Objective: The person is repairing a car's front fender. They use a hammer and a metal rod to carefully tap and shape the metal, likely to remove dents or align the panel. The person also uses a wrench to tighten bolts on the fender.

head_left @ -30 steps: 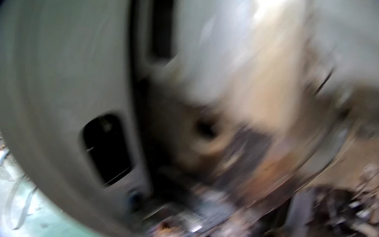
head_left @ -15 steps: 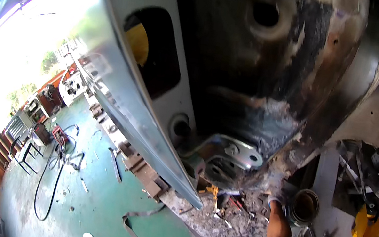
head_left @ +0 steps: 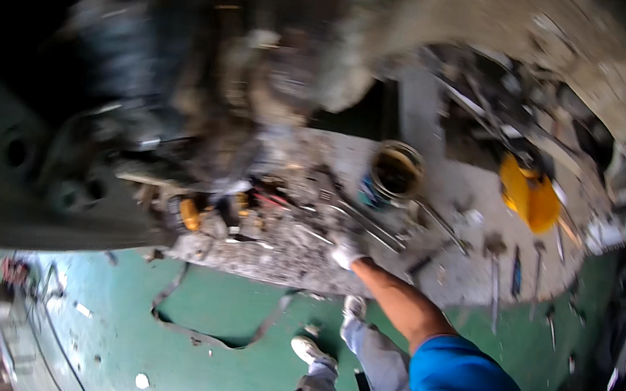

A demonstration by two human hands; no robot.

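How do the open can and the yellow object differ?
The open can has a round mouth; the yellow object is irregular. The can shows blue on its side; the yellow object looks bright yellow. The can is nearer the right hand than the yellow object. Neither is held.

The can [head_left: 395,174] sits on the bench [head_left: 460,187], just right of the middle. A wrench [head_left: 362,219] lies below it, and the right hand [head_left: 347,251] is just below that. More tools [head_left: 517,273] lie on the bench at right. Lower down, a strap [head_left: 217,341] is on the floor [head_left: 220,384], left of the shoes [head_left: 312,351].
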